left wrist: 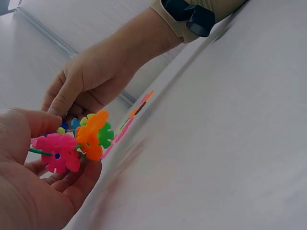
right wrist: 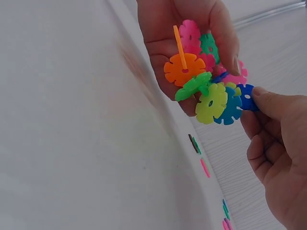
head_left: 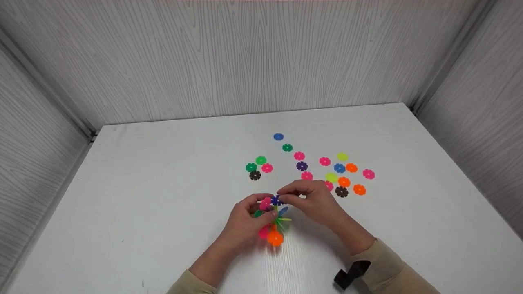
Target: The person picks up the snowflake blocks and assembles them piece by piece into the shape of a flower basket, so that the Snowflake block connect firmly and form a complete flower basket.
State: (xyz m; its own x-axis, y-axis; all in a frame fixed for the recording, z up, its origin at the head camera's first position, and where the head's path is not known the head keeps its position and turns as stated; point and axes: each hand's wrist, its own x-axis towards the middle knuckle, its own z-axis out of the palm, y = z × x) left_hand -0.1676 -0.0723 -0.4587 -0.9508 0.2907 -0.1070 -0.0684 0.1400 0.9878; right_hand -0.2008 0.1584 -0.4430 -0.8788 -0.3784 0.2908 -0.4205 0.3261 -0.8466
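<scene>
My left hand (head_left: 246, 222) grips a cluster of interlocked plastic snowflake discs, coloured pink, orange, green, yellow and blue. An orange disc (head_left: 275, 238) hangs at the cluster's lower end in the head view. At its far end my right hand (head_left: 312, 202) pinches a dark blue disc (right wrist: 247, 97) between thumb and forefinger. That disc sits right against the cluster, beside a yellow disc (right wrist: 211, 104) and a teal disc (right wrist: 229, 109). In the left wrist view a pink disc (left wrist: 56, 152) faces the camera between the left thumb and fingers.
Loose discs lie flat on the white table (head_left: 163, 183) beyond the hands, among them a blue disc (head_left: 278, 136), a black disc (head_left: 255, 175) and an orange disc (head_left: 359, 189). Wood-grain panels (head_left: 245, 57) enclose the table at the back and sides.
</scene>
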